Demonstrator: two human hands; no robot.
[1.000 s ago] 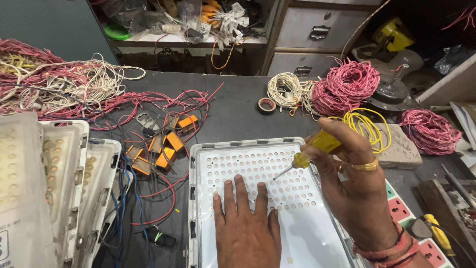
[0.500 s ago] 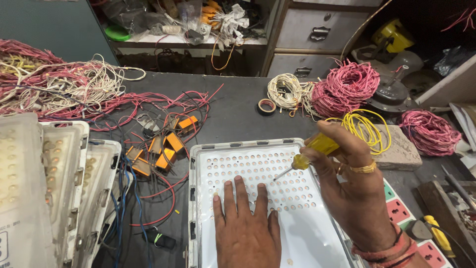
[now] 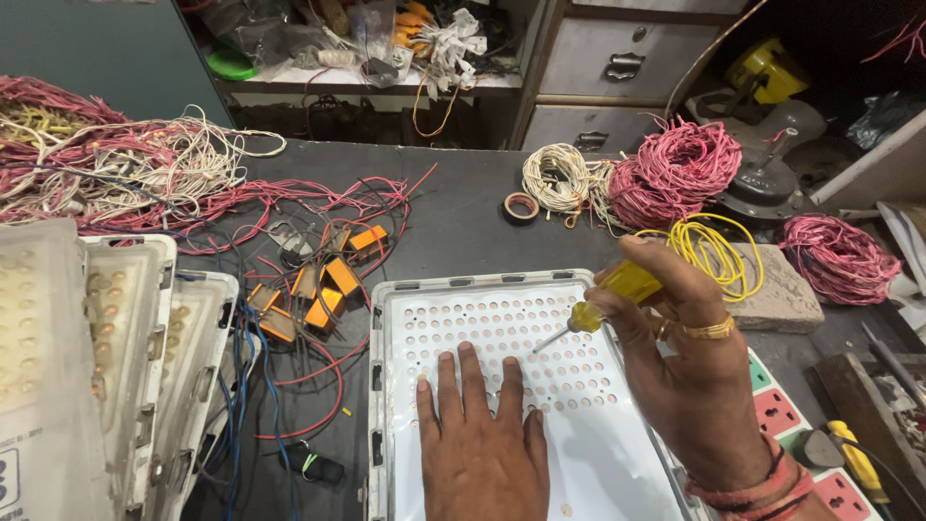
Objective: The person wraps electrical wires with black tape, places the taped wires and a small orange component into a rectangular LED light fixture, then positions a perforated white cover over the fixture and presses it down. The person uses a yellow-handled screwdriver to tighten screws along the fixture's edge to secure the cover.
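A white perforated panel in a grey frame (image 3: 502, 318) lies flat on the dark table in front of me. My left hand (image 3: 477, 444) presses palm-down on it, fingers spread. My right hand (image 3: 690, 357) grips a yellow-handled screwdriver (image 3: 608, 294), its thin metal tip slanting down to the left and touching the panel near its middle. A gold ring sits on one finger of that hand, red bands on the wrist.
Stacked translucent lamp covers (image 3: 87, 367) stand at the left. Orange components with red wires (image 3: 318, 289) lie beside the panel. Coils of pink (image 3: 675, 174), white (image 3: 555, 178) and yellow wire (image 3: 719, 251), a tape roll (image 3: 522, 206) and a power strip (image 3: 781, 410) surround it.
The right hand with the screwdriver has shifted only slightly; the left hand stays flat on the panel.
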